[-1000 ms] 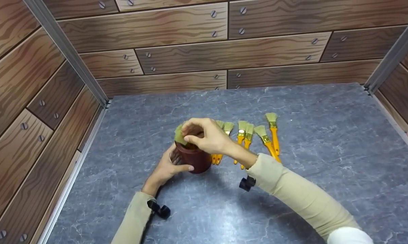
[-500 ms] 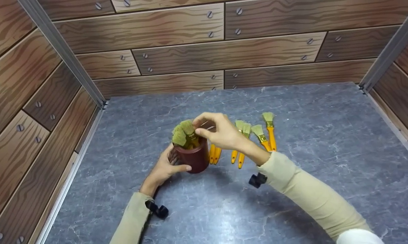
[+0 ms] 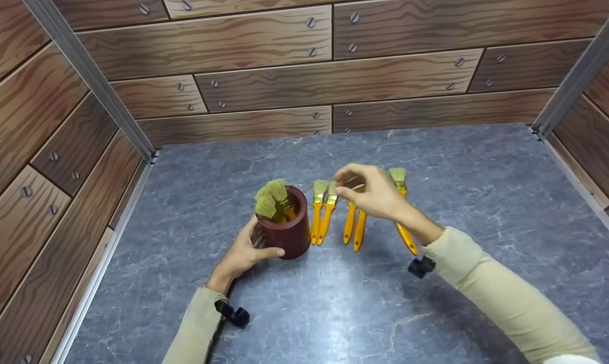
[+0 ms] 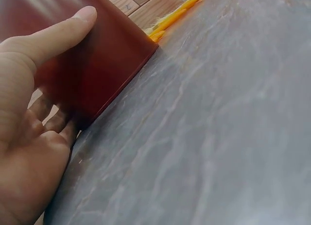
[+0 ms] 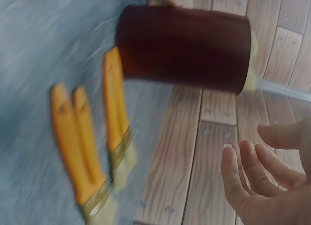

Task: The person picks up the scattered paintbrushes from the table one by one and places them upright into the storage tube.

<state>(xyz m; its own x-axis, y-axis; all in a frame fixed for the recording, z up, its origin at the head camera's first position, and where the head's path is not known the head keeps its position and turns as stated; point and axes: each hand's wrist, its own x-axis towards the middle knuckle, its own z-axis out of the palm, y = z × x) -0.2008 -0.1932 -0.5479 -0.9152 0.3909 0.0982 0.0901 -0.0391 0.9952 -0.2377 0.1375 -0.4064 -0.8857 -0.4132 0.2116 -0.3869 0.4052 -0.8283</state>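
A dark red-brown cylindrical cup [image 3: 288, 238] stands upright on the grey table. My left hand [image 3: 243, 254] grips its left side, thumb across the front and fingers round behind, as the left wrist view also shows. Several paintbrushes [image 3: 266, 199] stand in the cup, pale bristles up and leaning left over the rim. My right hand [image 3: 378, 194] is in the air to the right of the cup, loosely bent and holding nothing; the right wrist view shows its thumb and fingers [image 5: 252, 171] apart. Below it lie two yellow-handled paintbrushes [image 3: 358, 232], their bristles hidden by the hand.
Another pair of paintbrushes [image 3: 317, 212] lies close to the right of the cup. Farther right are more paintbrushes [image 3: 407, 240], partly covered by the right hand and wrist. Wood-patterned walls [image 3: 264, 86] enclose the marbled grey table [image 3: 461, 172] at the back and sides.
My right hand has let go of a paintbrush, now in the cup with the others, and moved right over the brushes on the table. The left hand keeps its grip on the cup.
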